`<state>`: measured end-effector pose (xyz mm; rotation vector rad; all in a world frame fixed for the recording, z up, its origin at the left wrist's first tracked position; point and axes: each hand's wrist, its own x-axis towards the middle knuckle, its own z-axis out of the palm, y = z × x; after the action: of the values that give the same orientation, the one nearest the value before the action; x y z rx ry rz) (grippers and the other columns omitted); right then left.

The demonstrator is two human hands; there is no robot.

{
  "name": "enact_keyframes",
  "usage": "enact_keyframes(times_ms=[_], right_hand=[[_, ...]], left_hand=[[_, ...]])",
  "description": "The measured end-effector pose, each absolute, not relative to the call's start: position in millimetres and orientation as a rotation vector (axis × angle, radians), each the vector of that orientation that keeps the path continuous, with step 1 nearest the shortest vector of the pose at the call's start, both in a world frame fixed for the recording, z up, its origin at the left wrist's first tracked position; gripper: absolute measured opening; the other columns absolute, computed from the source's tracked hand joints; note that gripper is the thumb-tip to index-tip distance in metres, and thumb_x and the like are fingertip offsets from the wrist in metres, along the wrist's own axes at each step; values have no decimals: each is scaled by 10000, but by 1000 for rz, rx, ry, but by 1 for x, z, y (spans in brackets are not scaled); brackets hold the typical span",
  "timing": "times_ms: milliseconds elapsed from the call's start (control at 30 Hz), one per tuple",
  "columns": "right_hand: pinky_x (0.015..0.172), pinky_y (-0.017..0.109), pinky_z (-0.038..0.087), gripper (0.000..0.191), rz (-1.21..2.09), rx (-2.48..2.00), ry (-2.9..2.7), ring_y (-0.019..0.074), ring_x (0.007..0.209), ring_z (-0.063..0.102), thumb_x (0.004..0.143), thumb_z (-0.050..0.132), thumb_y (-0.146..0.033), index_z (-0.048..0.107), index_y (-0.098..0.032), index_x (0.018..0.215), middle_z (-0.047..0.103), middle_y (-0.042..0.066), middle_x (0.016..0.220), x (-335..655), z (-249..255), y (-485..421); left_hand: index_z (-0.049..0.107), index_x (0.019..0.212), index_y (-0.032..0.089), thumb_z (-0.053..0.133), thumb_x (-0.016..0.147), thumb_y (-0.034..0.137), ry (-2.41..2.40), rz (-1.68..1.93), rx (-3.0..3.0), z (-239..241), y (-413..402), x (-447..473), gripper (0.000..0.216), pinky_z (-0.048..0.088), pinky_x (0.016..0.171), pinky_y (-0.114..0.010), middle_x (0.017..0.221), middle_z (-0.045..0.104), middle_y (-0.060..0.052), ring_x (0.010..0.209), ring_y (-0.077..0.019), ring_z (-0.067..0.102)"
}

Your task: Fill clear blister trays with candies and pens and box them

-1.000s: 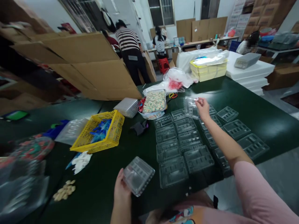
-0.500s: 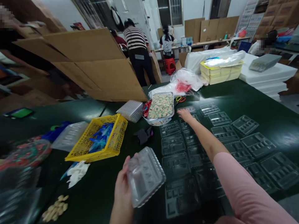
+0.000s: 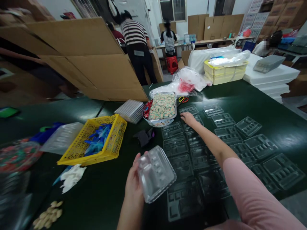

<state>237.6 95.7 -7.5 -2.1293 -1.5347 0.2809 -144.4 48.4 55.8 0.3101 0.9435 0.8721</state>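
Observation:
My left hand (image 3: 134,182) is closed around a stack of clear plastic blister trays (image 3: 156,174), held tilted above the dark green table. With the arm stretched forward, my right hand (image 3: 188,118) is low over the far end of the laid-out trays. Its fingers are slightly apart and lie by the edge of a clear tray (image 3: 189,109); whether they touch it I cannot tell. Rows of similar clear trays (image 3: 176,146) lie flat beneath and beside my right arm. A container of small wrapped pieces (image 3: 163,106) stands just left of my right hand.
A yellow basket (image 3: 122,137) of blue pieces stands left, near a white crumpled cloth (image 3: 72,177) and a pile of small beige pieces (image 3: 49,214). Scissors (image 3: 183,99) lie behind the trays. A large cardboard sheet (image 3: 96,70) rises at the back. Other people work beyond the table.
My left hand has moved a little right and up with the stack of trays. My right hand stays by the far trays. The whole view has shifted slightly.

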Motion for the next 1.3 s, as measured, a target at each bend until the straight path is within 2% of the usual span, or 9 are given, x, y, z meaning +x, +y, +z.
enact_keyframes(times_ms=[100,233,367,467,533,667,867,1100,1300], right_hand=[[965,322,425,324,339,-1985,-1392,181,1048,587,940,461,-237,601,-140,1215,658,113,1141,210,4,79],[888,323,483,465,894,-1497,-1092,157,932,612,869,579,-451,559,-235,1280,667,33,1037,151,13,35],[1002,394,449,844,1330,-1283,-889,212,1170,547,737,709,-573,351,-326,1460,514,51,1375,109,26,-10],[1143,451,298,1143,1319,-1245,-892,256,1322,429,611,834,-503,187,-282,1528,391,73,1494,105,40,-29],[1171,467,243,1211,1290,-1217,-864,265,1360,387,592,857,-461,126,-274,1539,368,77,1514,109,49,-36],[1181,464,226,1096,1310,-1071,-831,245,1389,359,694,782,-493,106,-312,1537,317,45,1551,114,59,-50],[1206,447,135,1141,1279,-1148,-878,262,1452,230,625,821,-514,177,-265,1533,258,47,1578,112,62,-74],[1160,473,256,1050,1262,-1042,-922,280,1386,357,683,770,-527,209,-246,1525,414,75,1493,107,82,-98],[1145,448,281,964,1225,-987,-978,269,1372,363,706,750,-519,269,-268,1504,416,55,1491,101,93,-118]], left_hand=[[639,1135,249,645,778,196,982,864,425,52,53,-129,362,547,862,-352,1086,700,-29,874,-183,685],[651,1052,217,774,677,247,986,956,593,51,57,-93,396,537,780,-260,1030,694,-21,818,-144,666],[635,1033,212,853,567,281,920,1057,693,61,49,-49,519,525,748,-254,920,687,-11,765,-138,652],[619,1102,221,860,570,318,839,1038,765,73,36,-25,592,520,799,-284,968,687,-27,839,-166,660],[592,1187,240,857,584,328,758,972,801,80,27,-16,665,509,852,-306,1077,680,-43,936,-195,659],[490,1333,240,840,620,371,605,706,790,86,9,-15,805,496,901,-388,1169,663,-90,1022,-260,653],[469,1365,185,824,644,443,512,576,827,82,-6,-14,843,461,934,-406,1129,675,-133,1068,-299,630],[388,1450,268,826,641,401,490,484,932,93,-17,-24,929,450,912,-407,1165,652,-102,1065,-293,607],[335,1475,304,841,608,342,517,486,974,102,-33,-30,1004,464,852,-370,1181,628,-81,1027,-266,590]])
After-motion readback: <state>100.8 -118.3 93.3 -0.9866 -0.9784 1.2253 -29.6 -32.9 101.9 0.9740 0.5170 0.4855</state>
